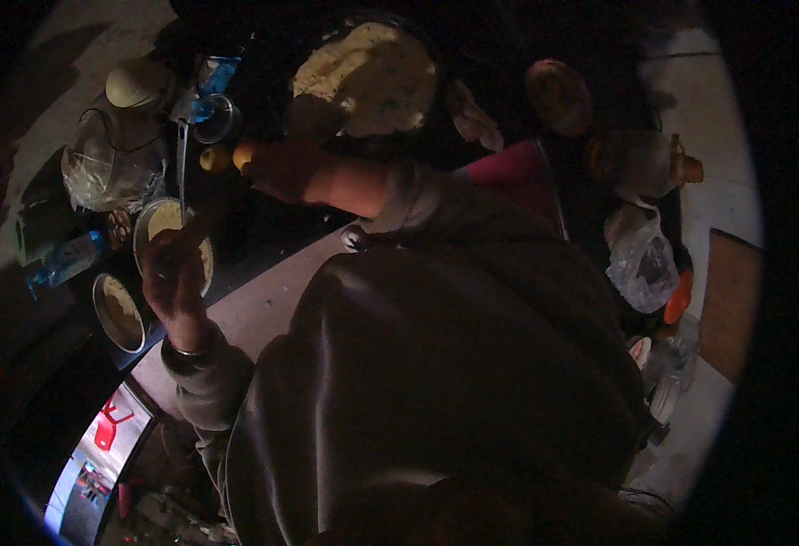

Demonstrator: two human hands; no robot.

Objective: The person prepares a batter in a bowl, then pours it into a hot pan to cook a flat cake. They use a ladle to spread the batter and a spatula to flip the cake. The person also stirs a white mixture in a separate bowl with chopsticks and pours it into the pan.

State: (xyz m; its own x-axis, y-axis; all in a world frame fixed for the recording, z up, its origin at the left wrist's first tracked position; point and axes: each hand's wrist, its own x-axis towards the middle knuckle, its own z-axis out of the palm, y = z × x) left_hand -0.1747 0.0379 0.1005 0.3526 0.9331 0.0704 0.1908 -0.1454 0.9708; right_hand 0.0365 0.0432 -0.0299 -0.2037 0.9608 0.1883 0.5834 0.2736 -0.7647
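My left hand is over the near side of a metal bowl that holds a pale, dough-like food. Shadow hides its fingers, and I cannot tell whether it grips anything. A long-handled metal utensil reaches into the same bowl from the far side. My right hand stretches leftwards, with an orange round fruit at its fingertips; whether it is held is unclear. A yellow round fruit lies just left of that. Beyond the right hand, a large speckled flatbread lies on a dark round surface, partly shadowed.
A second metal bowl of pale food stands near the table's edge. At left are a blue-capped bottle, a clear plastic bag and a clear cup. At right lie a pink board and another plastic bag.
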